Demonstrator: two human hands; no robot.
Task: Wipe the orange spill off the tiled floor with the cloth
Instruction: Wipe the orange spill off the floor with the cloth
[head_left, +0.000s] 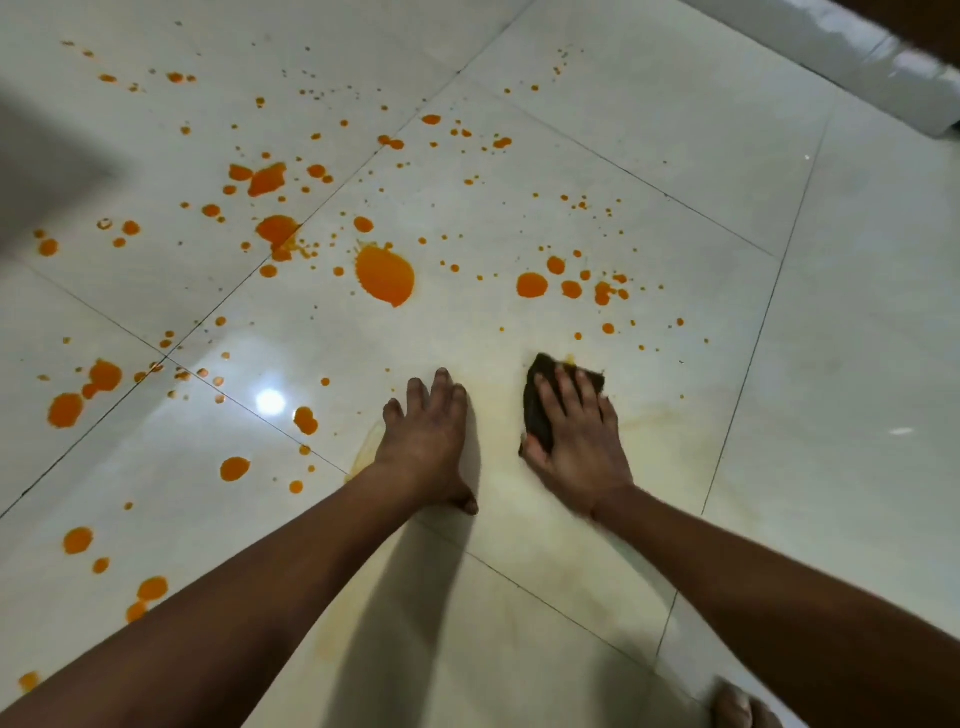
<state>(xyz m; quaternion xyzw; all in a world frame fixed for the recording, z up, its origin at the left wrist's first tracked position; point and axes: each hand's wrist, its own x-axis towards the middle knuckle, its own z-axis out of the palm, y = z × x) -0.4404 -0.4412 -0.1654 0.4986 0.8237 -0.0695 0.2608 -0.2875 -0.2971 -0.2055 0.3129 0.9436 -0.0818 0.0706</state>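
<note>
Orange liquid is splattered over the glossy cream tiled floor (649, 156), with a big blot (385, 278) at centre and many drops to the left and far side. A dark brown cloth (540, 410) lies flat on the tile under my right hand (576, 441), whose palm and spread fingers press on it. My left hand (428, 436) rests flat on the floor beside it, fingers apart, holding nothing. Around and below both hands the tile shows a faint yellowish smear (519, 499).
A white raised edge (852, 67) runs along the far right corner. Toes of a bare foot (740, 706) show at the bottom right. A bright lamp reflection (270, 401) sits on the tile left of my left hand. A grey shadow covers the far left.
</note>
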